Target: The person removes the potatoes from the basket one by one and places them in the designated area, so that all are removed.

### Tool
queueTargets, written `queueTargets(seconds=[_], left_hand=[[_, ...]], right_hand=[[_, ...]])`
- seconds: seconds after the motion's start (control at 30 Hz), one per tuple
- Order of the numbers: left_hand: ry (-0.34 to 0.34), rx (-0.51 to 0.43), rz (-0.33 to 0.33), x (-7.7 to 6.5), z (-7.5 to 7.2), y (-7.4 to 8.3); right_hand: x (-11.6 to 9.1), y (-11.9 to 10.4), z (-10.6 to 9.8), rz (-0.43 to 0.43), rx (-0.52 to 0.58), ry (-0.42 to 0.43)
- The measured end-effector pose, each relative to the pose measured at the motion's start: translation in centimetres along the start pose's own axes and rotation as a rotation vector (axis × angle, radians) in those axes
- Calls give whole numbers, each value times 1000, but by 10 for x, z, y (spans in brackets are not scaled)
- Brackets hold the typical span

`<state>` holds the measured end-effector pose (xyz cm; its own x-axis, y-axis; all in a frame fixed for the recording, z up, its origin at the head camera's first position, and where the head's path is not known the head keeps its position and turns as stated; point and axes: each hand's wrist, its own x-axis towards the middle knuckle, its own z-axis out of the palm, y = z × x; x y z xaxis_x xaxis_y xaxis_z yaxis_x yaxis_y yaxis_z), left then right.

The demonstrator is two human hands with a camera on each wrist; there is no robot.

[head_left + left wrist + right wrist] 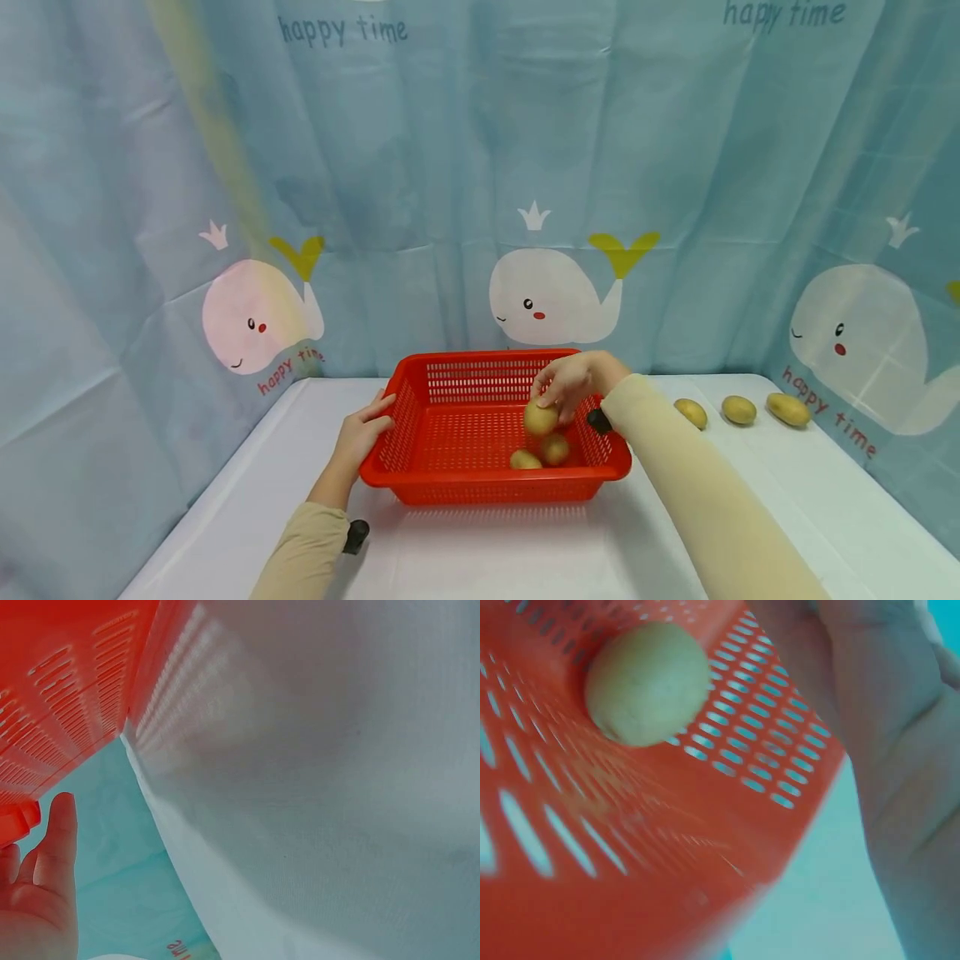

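Note:
A red plastic basket [495, 477] with slotted walls stands on the white table. My left hand [360, 435] rests on its left rim, fingertips over the edge; in the left wrist view one finger [61, 832] stretches out straight beside the outer wall. Inside the right part of the basket, my right hand [573, 383] pinches a yellow potato [540, 418] between thumb and fingers. Below it, two more potatoes lie near the front wall, one paler potato [525, 459] and one slightly blurred potato [555, 449]. The right wrist view shows a round potato [649, 684] against the slotted red plastic.
On the table to the right of the basket lie three potatoes in a row: a near one [691, 412], a middle one [739, 409] and a longer one [788, 409]. A blue curtain [420, 308] with whale prints hangs behind and along the sides.

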<state>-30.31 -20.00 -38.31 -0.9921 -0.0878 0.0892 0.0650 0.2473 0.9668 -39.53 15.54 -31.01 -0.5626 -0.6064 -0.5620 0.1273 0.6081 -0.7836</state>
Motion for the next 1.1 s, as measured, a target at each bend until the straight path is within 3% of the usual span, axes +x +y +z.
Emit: queueTargets(seconds=[0.2,0.4,0.87,1.1], left_hand=[[-22,-21,-50,1,-2,0],[-16,-8,-55,0,-3,-1],[-24,-15,-56,0,-4,3],[-29,-29,-54,2,-3,2]], right_hand=[[-18,-5,-2,-66,76,95],[-33,-1,0,-101,136,177],[-68,25,7,-263,352,372],[-87,38,13,-277,501,458]])
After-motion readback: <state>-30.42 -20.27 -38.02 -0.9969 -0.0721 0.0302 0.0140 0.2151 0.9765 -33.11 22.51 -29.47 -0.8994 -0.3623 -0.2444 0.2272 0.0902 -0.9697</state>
